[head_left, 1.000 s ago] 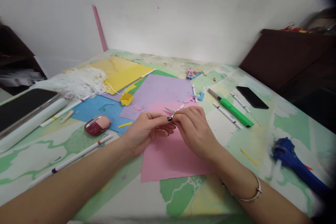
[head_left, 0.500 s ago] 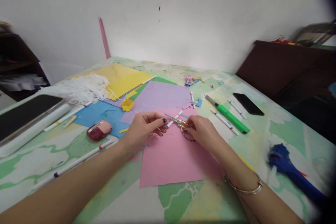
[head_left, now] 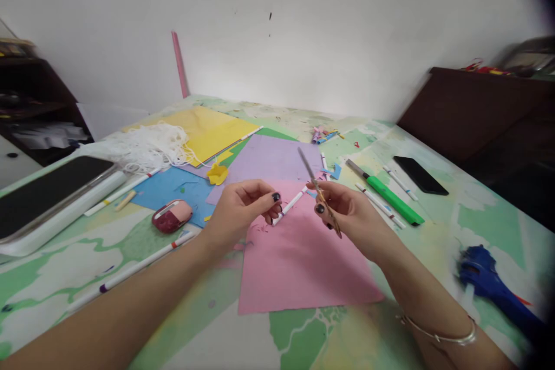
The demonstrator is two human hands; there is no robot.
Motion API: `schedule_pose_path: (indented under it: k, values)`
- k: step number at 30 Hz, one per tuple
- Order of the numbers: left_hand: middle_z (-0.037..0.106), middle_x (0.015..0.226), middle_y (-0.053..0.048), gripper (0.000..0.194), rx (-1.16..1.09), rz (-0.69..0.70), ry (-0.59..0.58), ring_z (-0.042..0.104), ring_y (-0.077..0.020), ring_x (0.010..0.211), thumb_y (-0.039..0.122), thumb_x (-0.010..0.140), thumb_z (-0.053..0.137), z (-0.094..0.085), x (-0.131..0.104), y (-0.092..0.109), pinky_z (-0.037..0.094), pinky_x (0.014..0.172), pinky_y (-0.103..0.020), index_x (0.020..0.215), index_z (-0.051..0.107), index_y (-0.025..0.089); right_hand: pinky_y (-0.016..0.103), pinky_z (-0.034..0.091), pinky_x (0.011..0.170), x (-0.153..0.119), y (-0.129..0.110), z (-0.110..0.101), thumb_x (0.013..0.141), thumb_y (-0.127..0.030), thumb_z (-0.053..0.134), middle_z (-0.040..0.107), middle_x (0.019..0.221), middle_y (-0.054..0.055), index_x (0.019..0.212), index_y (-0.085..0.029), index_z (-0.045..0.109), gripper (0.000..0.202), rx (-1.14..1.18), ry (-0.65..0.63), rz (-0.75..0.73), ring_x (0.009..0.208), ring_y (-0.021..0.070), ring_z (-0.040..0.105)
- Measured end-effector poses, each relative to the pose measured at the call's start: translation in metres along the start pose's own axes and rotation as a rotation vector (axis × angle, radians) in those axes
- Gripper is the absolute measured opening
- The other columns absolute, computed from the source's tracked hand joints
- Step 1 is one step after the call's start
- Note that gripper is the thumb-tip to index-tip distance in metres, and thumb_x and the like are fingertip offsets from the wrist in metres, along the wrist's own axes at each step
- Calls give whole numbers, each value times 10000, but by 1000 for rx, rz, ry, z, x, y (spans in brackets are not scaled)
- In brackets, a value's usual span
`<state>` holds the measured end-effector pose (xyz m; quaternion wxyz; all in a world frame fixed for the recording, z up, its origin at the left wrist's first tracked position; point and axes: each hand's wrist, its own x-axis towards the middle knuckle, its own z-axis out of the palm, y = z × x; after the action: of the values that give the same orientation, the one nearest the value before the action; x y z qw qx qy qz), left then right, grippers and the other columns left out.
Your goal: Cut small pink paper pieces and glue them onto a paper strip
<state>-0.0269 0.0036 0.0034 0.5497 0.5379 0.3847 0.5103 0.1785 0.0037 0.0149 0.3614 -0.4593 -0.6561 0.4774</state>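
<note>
My right hand (head_left: 347, 208) grips a pair of small scissors (head_left: 311, 169), whose blades point up and away from me. The scissors are seen nearly edge-on, so I cannot tell how far their blades are apart. Thumb and fingers of my left hand (head_left: 249, 208) are pinched together; anything between them is too small to make out. Below both hands lies a pink sheet of paper (head_left: 299, 266) with tiny pink scraps on it. A white marker (head_left: 291, 206) rests across the sheet between my hands.
Purple (head_left: 269, 156), blue (head_left: 151, 191) and yellow sheets (head_left: 217, 127) lie behind, beside white yarn (head_left: 151, 147). A yellow paper flower (head_left: 217, 174) and earbud case (head_left: 172, 215) sit left. Rightward are a green cutter (head_left: 392, 199), a phone (head_left: 420, 175) and a blue glue gun (head_left: 489, 283).
My right hand has turned and moved right with the scissors, lifting their blades from pointing at my left hand to pointing upward. My left hand stays pinched in nearly the same place.
</note>
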Motion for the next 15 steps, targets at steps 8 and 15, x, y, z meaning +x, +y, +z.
schedule_pose_path:
  k: [8, 15]
  values:
    - [648, 580, -5, 96, 52, 105, 11, 579, -83, 524, 150, 761, 626, -2, -3, 4, 495, 510, -183, 684, 672, 119, 210, 237, 445, -12, 5, 34, 692, -408, 691, 345, 494, -84, 656, -186, 469, 316, -311, 175, -228, 472, 67, 288]
    - [669, 635, 11, 80, 63, 134, -5, 621, -82, 581, 151, 774, 626, 2, -6, 7, 527, 574, -169, 756, 705, 150, 187, 237, 419, -18, 8, 43, 686, -415, 709, 359, 462, -101, 653, -199, 411, 370, -502, 277, -388, 417, 48, 292]
